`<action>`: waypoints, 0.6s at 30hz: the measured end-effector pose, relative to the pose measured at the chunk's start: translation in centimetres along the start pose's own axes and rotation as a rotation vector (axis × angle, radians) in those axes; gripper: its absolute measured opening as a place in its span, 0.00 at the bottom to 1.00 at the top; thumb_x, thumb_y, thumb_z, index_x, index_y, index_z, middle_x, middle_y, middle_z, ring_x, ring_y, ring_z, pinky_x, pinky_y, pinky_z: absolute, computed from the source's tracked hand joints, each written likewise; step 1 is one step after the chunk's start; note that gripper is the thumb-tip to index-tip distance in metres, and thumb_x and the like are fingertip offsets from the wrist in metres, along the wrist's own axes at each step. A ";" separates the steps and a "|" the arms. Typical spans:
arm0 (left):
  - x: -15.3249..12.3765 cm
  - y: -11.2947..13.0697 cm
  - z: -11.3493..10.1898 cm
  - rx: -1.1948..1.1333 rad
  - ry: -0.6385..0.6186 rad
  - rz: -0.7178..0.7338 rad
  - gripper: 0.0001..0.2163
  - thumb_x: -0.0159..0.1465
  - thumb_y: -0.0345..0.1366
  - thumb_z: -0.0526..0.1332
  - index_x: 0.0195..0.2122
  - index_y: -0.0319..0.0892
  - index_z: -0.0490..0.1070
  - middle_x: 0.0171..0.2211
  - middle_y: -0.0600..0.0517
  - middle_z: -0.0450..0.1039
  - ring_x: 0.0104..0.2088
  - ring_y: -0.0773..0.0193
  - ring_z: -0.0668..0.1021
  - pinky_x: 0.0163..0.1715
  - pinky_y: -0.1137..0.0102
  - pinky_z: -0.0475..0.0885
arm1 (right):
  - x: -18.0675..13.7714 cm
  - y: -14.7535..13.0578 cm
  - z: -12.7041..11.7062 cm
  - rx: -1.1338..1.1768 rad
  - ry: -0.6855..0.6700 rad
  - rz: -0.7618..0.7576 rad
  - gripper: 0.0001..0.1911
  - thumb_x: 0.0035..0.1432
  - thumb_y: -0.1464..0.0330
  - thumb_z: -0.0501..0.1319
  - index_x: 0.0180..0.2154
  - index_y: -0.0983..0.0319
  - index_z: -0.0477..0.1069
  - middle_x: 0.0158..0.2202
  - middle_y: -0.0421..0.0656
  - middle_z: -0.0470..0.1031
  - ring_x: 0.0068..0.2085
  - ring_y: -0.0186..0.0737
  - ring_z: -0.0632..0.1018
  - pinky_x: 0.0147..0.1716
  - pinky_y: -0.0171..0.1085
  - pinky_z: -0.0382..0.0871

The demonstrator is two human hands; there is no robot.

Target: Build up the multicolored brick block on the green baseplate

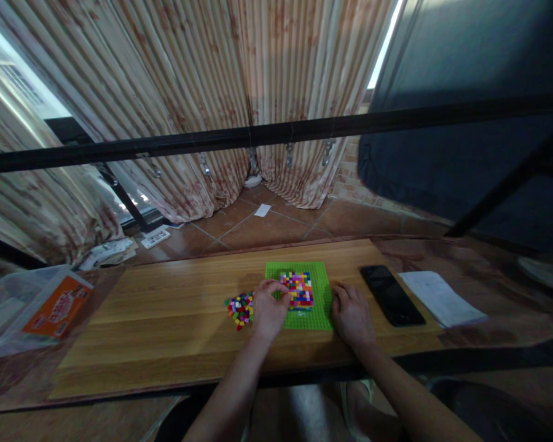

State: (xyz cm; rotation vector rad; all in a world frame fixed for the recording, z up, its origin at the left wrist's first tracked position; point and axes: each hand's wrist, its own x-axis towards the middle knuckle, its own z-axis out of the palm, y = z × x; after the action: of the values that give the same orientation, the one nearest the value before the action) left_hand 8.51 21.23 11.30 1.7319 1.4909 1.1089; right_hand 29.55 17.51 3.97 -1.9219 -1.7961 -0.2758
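Observation:
A green baseplate (320, 304) lies on the wooden table (166, 319), with a patch of small multicoloured bricks (297, 290) pressed onto it. A loose pile of coloured bricks (240, 307) lies just left of the plate. My left hand (270, 307) rests at the plate's left edge, fingers curled and pinched at the left side of the brick patch; what it pinches is too small to name. My right hand (350, 313) lies at the plate's right edge, fingers curled down against the table, touching the plate.
A black phone (391, 294) lies right of the plate, with a white paper (440, 298) beyond it. A clear plastic bag with an orange box (55, 307) sits at the table's left end. A black bar (276, 132) crosses in front of curtains.

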 end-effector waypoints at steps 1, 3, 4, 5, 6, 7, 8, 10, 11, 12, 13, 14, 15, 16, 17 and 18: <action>0.1 -0.3 0.2 -0.063 -0.006 -0.048 0.05 0.50 0.26 0.62 0.23 0.42 0.74 0.31 0.52 0.73 0.38 0.61 0.74 0.45 0.64 0.66 | 0.0 0.0 0.0 0.000 -0.002 0.001 0.14 0.59 0.72 0.51 0.45 0.64 0.69 0.47 0.49 0.71 0.48 0.46 0.69 0.46 0.44 0.63; 0.2 -0.9 0.7 -0.168 -0.002 -0.143 0.04 0.49 0.27 0.63 0.25 0.42 0.73 0.29 0.54 0.73 0.35 0.62 0.74 0.42 0.66 0.67 | 0.0 0.0 -0.1 -0.002 0.000 0.000 0.14 0.59 0.72 0.51 0.45 0.64 0.69 0.47 0.49 0.71 0.48 0.46 0.69 0.47 0.44 0.63; 0.2 -1.2 1.0 -0.215 0.017 -0.188 0.05 0.48 0.27 0.63 0.27 0.42 0.73 0.29 0.54 0.73 0.34 0.63 0.74 0.40 0.67 0.68 | 0.0 -0.1 -0.1 -0.004 0.002 -0.001 0.14 0.60 0.72 0.51 0.45 0.64 0.69 0.47 0.50 0.71 0.48 0.46 0.69 0.47 0.44 0.63; 0.1 -1.4 1.3 -0.259 0.042 -0.226 0.07 0.47 0.28 0.64 0.28 0.42 0.72 0.29 0.54 0.73 0.33 0.64 0.74 0.38 0.68 0.68 | 0.0 -0.1 -0.1 -0.005 0.002 -0.003 0.14 0.60 0.72 0.50 0.45 0.64 0.69 0.47 0.50 0.71 0.47 0.46 0.69 0.46 0.44 0.63; 0.1 -1.5 1.6 -0.302 0.070 -0.257 0.09 0.46 0.28 0.64 0.30 0.41 0.72 0.29 0.54 0.73 0.33 0.64 0.74 0.37 0.69 0.68 | 0.0 -0.1 -0.2 -0.008 0.002 -0.004 0.14 0.60 0.72 0.50 0.44 0.64 0.69 0.47 0.50 0.71 0.47 0.46 0.69 0.47 0.44 0.63; 0.0 -1.6 1.8 -0.343 0.095 -0.284 0.11 0.46 0.28 0.64 0.32 0.41 0.71 0.30 0.54 0.73 0.33 0.65 0.74 0.36 0.70 0.68 | 0.0 -0.1 -0.2 -0.011 0.000 -0.003 0.14 0.60 0.72 0.50 0.44 0.64 0.69 0.47 0.50 0.71 0.47 0.46 0.69 0.47 0.44 0.63; 0.0 -1.6 2.1 -0.384 0.113 -0.315 0.12 0.45 0.28 0.64 0.33 0.41 0.70 0.30 0.54 0.73 0.33 0.65 0.74 0.36 0.70 0.68 | 0.0 -0.1 -0.2 -0.014 -0.003 -0.002 0.14 0.60 0.72 0.50 0.44 0.65 0.69 0.47 0.50 0.71 0.47 0.46 0.69 0.47 0.43 0.63; -0.1 -1.4 2.4 -0.434 0.129 -0.366 0.14 0.45 0.28 0.64 0.34 0.40 0.69 0.31 0.54 0.73 0.32 0.66 0.74 0.36 0.71 0.69 | 0.0 -0.1 -0.2 -0.020 -0.009 -0.002 0.14 0.60 0.72 0.50 0.45 0.65 0.69 0.47 0.50 0.71 0.47 0.46 0.69 0.48 0.43 0.62; -0.2 -1.3 2.5 -0.443 0.130 -0.384 0.14 0.45 0.28 0.64 0.35 0.40 0.69 0.31 0.54 0.73 0.32 0.65 0.74 0.35 0.70 0.69 | 0.0 -0.1 -0.2 -0.023 -0.011 -0.003 0.14 0.60 0.72 0.50 0.45 0.65 0.69 0.47 0.50 0.71 0.47 0.46 0.69 0.48 0.43 0.62; -0.2 -1.2 2.6 -0.440 0.130 -0.398 0.14 0.45 0.28 0.63 0.35 0.40 0.68 0.30 0.53 0.73 0.32 0.65 0.75 0.35 0.71 0.69 | 0.0 -0.1 -0.2 -0.026 -0.013 -0.004 0.14 0.60 0.72 0.50 0.45 0.65 0.69 0.47 0.50 0.70 0.47 0.46 0.68 0.48 0.43 0.62; -0.2 -1.1 2.7 -0.429 0.131 -0.406 0.14 0.46 0.28 0.63 0.35 0.40 0.68 0.30 0.53 0.73 0.32 0.65 0.75 0.34 0.71 0.69 | 0.0 0.0 -0.2 -0.028 -0.016 -0.007 0.14 0.59 0.72 0.50 0.45 0.65 0.69 0.47 0.50 0.70 0.47 0.46 0.68 0.48 0.43 0.62; -0.2 -1.0 2.7 -0.413 0.135 -0.411 0.13 0.46 0.27 0.62 0.35 0.40 0.68 0.30 0.53 0.73 0.32 0.65 0.75 0.34 0.71 0.69 | 0.0 0.0 -0.1 -0.029 -0.017 -0.010 0.14 0.59 0.72 0.50 0.45 0.65 0.69 0.47 0.50 0.70 0.47 0.46 0.69 0.47 0.43 0.62; -0.2 -0.9 2.8 -0.395 0.141 -0.414 0.13 0.47 0.27 0.62 0.35 0.40 0.68 0.30 0.54 0.73 0.32 0.65 0.75 0.34 0.71 0.69 | 0.0 0.0 -0.1 -0.030 -0.017 -0.012 0.14 0.59 0.72 0.50 0.45 0.65 0.68 0.47 0.50 0.70 0.47 0.46 0.69 0.47 0.43 0.62; -0.1 -0.8 2.9 -0.376 0.147 -0.416 0.13 0.47 0.27 0.61 0.35 0.40 0.67 0.30 0.54 0.73 0.32 0.65 0.76 0.34 0.71 0.69 | 0.0 0.1 0.0 -0.029 -0.018 -0.016 0.14 0.59 0.72 0.50 0.45 0.65 0.68 0.47 0.49 0.70 0.47 0.46 0.69 0.47 0.43 0.62; -0.1 -0.7 2.9 -0.359 0.154 -0.419 0.13 0.48 0.27 0.61 0.35 0.40 0.67 0.30 0.54 0.72 0.32 0.66 0.76 0.34 0.71 0.69 | 0.0 0.1 0.0 -0.028 -0.017 -0.019 0.14 0.58 0.72 0.51 0.45 0.64 0.68 0.46 0.49 0.70 0.47 0.46 0.69 0.46 0.43 0.62; -0.1 -0.6 2.9 -0.346 0.158 -0.422 0.12 0.48 0.27 0.61 0.35 0.40 0.67 0.29 0.54 0.72 0.32 0.66 0.76 0.34 0.71 0.69 | 0.0 0.2 0.1 -0.027 -0.014 -0.023 0.14 0.58 0.73 0.51 0.45 0.64 0.68 0.46 0.49 0.70 0.47 0.46 0.69 0.46 0.43 0.62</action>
State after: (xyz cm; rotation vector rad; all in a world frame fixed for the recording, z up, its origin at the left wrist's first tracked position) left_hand 10.78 21.50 9.34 1.0574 1.5551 1.2050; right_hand 29.72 17.50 3.85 -1.9277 -1.8335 -0.2963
